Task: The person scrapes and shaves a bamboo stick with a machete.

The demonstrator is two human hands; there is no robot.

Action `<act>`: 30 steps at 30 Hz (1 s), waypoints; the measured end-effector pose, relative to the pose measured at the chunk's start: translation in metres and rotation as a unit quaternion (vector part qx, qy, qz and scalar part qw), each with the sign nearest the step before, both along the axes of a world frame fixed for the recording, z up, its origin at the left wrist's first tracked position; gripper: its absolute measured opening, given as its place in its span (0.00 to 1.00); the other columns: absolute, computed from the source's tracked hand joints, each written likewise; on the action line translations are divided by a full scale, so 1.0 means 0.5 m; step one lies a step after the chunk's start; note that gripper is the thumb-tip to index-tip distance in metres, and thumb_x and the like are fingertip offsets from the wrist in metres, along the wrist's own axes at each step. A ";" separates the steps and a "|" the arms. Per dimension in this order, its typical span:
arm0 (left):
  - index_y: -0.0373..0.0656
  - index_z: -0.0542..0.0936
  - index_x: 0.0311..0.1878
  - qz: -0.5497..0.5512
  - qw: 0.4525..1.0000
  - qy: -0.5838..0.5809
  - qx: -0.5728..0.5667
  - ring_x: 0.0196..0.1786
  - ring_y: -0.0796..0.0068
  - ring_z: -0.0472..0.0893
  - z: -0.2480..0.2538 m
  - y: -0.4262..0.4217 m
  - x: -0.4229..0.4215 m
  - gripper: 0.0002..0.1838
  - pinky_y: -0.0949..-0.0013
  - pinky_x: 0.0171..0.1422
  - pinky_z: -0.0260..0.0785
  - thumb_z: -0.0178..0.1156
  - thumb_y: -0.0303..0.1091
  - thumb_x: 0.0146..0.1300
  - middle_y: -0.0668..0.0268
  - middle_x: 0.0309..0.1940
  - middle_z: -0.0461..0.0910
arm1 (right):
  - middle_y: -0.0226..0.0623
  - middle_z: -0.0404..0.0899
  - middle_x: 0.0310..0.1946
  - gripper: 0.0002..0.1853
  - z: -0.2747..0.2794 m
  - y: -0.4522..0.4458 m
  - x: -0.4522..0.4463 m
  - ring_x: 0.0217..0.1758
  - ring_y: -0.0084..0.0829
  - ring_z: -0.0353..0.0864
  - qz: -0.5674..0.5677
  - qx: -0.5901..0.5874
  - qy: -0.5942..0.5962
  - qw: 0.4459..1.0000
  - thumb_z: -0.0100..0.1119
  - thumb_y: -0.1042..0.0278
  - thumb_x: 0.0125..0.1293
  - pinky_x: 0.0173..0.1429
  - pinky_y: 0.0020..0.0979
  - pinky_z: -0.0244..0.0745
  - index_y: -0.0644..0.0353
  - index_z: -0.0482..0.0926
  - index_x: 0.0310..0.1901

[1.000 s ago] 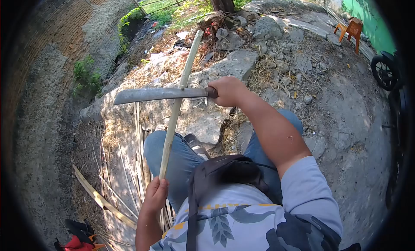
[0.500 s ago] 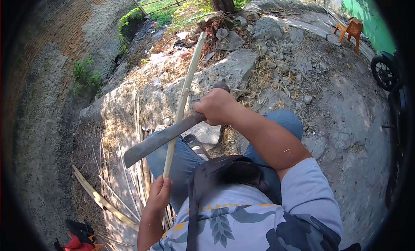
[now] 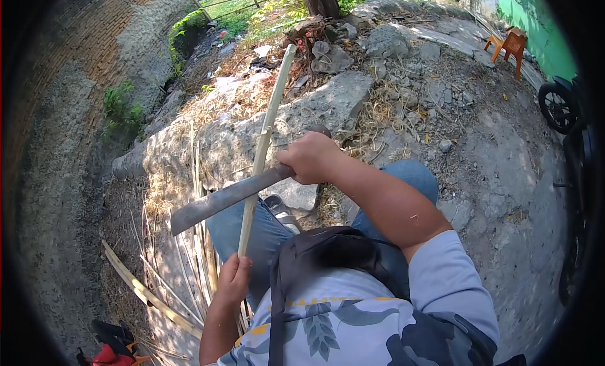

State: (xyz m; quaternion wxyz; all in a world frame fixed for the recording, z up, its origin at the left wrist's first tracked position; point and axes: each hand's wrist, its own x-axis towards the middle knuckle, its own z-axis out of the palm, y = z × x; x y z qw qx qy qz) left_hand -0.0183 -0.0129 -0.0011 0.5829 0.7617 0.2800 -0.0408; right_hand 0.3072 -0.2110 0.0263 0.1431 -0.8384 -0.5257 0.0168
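Observation:
My right hand (image 3: pixel 310 157) is closed round the dark handle of a machete (image 3: pixel 222 198). Its broad grey blade points left and crosses over a pale bamboo strip (image 3: pixel 273 104), seemingly against it. Near its lower end the strip is gripped by my left hand (image 3: pixel 234 279), thumb along it. From there the strip rises steeply away from me, tilted slightly right, with a raised joint partway up. Several long, thin bamboo strips (image 3: pixel 210 265) lie on the ground beside my left knee. A thicker split bamboo piece (image 3: pixel 148 295) rests farther left.
A broken concrete slab (image 3: pixel 334 101) and rubble lie in front, with curled shavings (image 3: pixel 392 114) around. A tree trunk (image 3: pixel 321 2) stands beyond. An orange chair (image 3: pixel 513 48) and a motorcycle wheel (image 3: pixel 558 108) are at right. A brick wall (image 3: pixel 94 45) runs along the left.
The machete has shifted slightly left along with my right hand. The bamboo strip's top has moved a little left too. The whole view has also drifted slightly; both grips are unchanged.

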 end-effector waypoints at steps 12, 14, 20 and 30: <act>0.44 0.77 0.43 -0.009 0.998 0.014 -0.052 0.22 0.86 0.65 0.007 0.029 -0.033 0.16 0.76 0.26 0.56 0.52 0.45 0.86 0.78 0.21 0.67 | 0.37 0.89 0.40 0.11 0.000 -0.057 0.077 0.49 0.44 0.90 -0.153 0.024 0.018 0.988 0.68 0.64 0.56 0.53 0.48 0.83 0.48 0.85 0.42; 0.44 0.77 0.45 -0.007 0.997 0.022 -0.071 0.22 0.86 0.65 -0.001 0.023 -0.040 0.15 0.75 0.26 0.57 0.52 0.45 0.85 0.77 0.22 0.66 | 0.36 0.89 0.39 0.10 -0.017 -0.051 0.065 0.48 0.44 0.90 -0.135 0.023 0.024 0.990 0.68 0.63 0.57 0.53 0.48 0.83 0.49 0.85 0.41; 0.45 0.77 0.45 0.017 0.997 0.017 -0.078 0.22 0.86 0.64 0.006 0.001 -0.022 0.15 0.75 0.26 0.56 0.52 0.46 0.85 0.77 0.23 0.67 | 0.36 0.89 0.34 0.07 -0.012 0.005 0.002 0.43 0.42 0.91 0.032 -0.001 -0.053 0.998 0.68 0.64 0.56 0.49 0.45 0.83 0.48 0.87 0.38; 0.44 0.76 0.41 0.022 0.998 0.013 -0.060 0.18 0.87 0.63 0.012 0.096 -0.147 0.20 0.76 0.23 0.55 0.51 0.50 0.85 0.78 0.19 0.67 | 0.47 0.86 0.34 0.12 -0.070 -0.097 0.172 0.43 0.52 0.87 -0.326 0.197 0.122 0.917 0.71 0.56 0.61 0.49 0.52 0.81 0.55 0.84 0.39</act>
